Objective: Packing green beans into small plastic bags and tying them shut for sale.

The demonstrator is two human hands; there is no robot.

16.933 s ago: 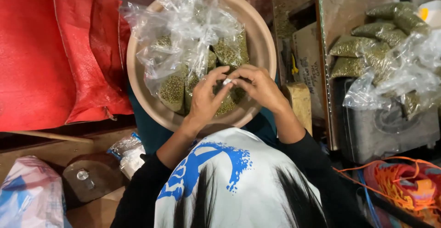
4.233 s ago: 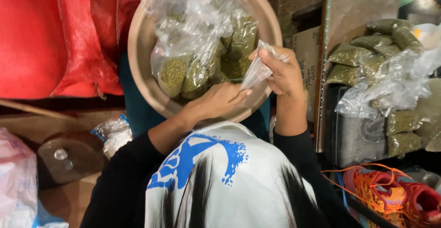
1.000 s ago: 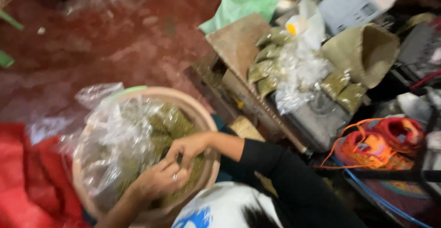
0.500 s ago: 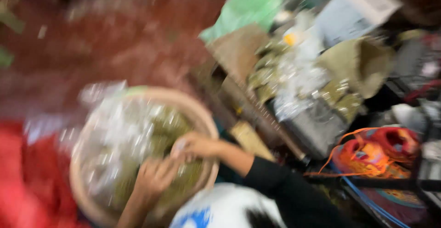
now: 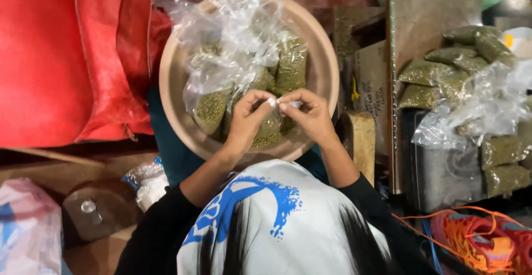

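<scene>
A round tan basin [image 5: 318, 75] sits on my lap, filled with small clear packets of green grains [image 5: 291, 64] and a big crumpled clear plastic bag [image 5: 233, 36]. Both hands meet over the basin's near side. My left hand [image 5: 246, 120] and my right hand [image 5: 310, 114] pinch the twisted neck of one small packet [image 5: 270, 126] that hangs between them, fingertips touching at its top.
Red woven sacks [image 5: 61, 59] lie at the left. At the right, filled green packets [image 5: 443, 72] are stacked on a board and a grey box, partly under clear plastic. Orange netting [image 5: 482, 239] lies bottom right, and a round metal lid [image 5: 88, 211] bottom left.
The view swung back from the floor and right-hand stack to look straight down on the basin. My hands rose from among the packets and came together on one packet's neck.
</scene>
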